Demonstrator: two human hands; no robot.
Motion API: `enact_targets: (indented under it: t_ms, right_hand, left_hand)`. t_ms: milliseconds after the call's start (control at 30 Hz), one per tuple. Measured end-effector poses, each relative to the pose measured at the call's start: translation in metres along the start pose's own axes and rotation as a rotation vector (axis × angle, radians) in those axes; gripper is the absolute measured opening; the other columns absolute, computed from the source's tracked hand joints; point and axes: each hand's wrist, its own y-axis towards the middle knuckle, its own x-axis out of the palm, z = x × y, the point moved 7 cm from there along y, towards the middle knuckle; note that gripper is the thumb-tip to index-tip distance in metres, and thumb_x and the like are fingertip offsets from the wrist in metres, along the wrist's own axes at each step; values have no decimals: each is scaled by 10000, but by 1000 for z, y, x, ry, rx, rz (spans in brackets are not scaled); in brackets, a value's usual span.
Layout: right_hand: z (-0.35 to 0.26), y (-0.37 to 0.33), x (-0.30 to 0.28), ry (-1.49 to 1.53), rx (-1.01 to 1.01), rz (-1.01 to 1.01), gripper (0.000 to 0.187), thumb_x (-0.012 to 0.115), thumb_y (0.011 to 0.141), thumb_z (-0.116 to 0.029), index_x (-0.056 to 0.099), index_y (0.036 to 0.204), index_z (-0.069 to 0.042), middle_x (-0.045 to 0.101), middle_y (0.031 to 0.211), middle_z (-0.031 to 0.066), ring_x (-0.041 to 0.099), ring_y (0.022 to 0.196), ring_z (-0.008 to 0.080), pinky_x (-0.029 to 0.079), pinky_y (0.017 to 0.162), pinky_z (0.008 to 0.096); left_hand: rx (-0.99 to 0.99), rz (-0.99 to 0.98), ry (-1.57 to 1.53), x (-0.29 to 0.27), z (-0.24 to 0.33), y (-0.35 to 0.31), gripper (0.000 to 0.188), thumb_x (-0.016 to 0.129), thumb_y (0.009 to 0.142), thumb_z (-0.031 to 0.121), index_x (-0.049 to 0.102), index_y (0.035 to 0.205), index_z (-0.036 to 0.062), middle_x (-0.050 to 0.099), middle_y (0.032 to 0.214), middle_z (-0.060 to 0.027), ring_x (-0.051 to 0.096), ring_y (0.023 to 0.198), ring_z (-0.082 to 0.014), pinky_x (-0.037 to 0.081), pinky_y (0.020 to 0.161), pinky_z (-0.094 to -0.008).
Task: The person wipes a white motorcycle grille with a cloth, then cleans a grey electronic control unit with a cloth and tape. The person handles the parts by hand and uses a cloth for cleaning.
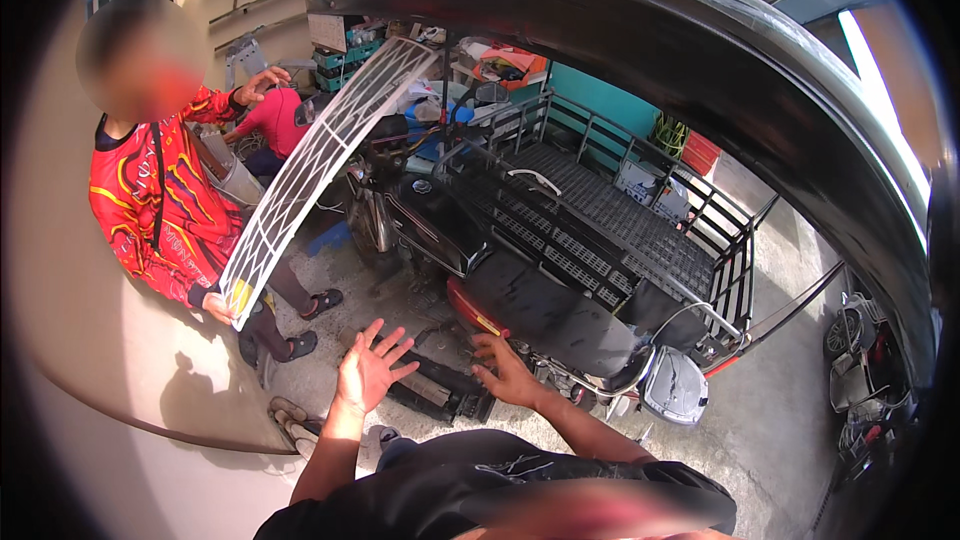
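Note:
My left hand [368, 368] is raised with fingers spread and holds nothing. My right hand [508, 372] is also held out with fingers apart, palm down, just in front of the black motorcycle seat [550, 310]. To the left a person in a red patterned shirt [150, 200] holds a long white grille panel [315, 165] by its lower end and upper middle. The panel tilts from lower left to upper right, clear of both my hands.
A black motorcycle [440, 230] with a metal mesh sidecar [620, 215] stands ahead. A large black curved body panel [700, 50] arches overhead. A second person in red [275, 120] crouches behind. Cluttered shelves [350, 45] line the back. A pale car body [110, 380] fills the left.

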Motion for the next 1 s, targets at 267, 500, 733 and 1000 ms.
enact_targets:
  t_ms: [267,500,733,1000]
  right_hand:
    - [-375,21,-237,-1046,-1103,770,283,676,869,78,659,1151,59,706,1055,179,688,987,315,558,897,399]
    - [-477,158,-439,-1473,-109,887,346,637,976,-274,675,1251,-68,713,1107,200,709,983,354,557,874,488]
    - [-451,170,-511,-1396,63,926,312,646,993,-218,670,1253,-47,720,1118,176,710,999,322,555,878,442]
    - [-456,149,-458,-1252,-231,1064,276,656,1012,-154,665,1255,-23,727,1130,148,711,1016,285,552,883,389]
  left_hand:
    - [-210,-24,28,-12,8,-2,551,521,1067,552,524,1452,157,567,1416,-157,545,1329,-353,453,1097,-609]
    - [-261,26,25,-35,14,-8,535,526,1069,530,528,1435,140,596,1332,-143,570,1278,-332,479,1071,-576]
    - [-205,57,-57,-68,28,-29,527,504,1083,536,540,1435,145,610,1328,-119,590,1266,-309,507,1045,-559]
    - [-219,101,45,-43,36,-20,528,516,1073,528,519,1437,145,601,1313,-118,592,1239,-297,495,1041,-526]
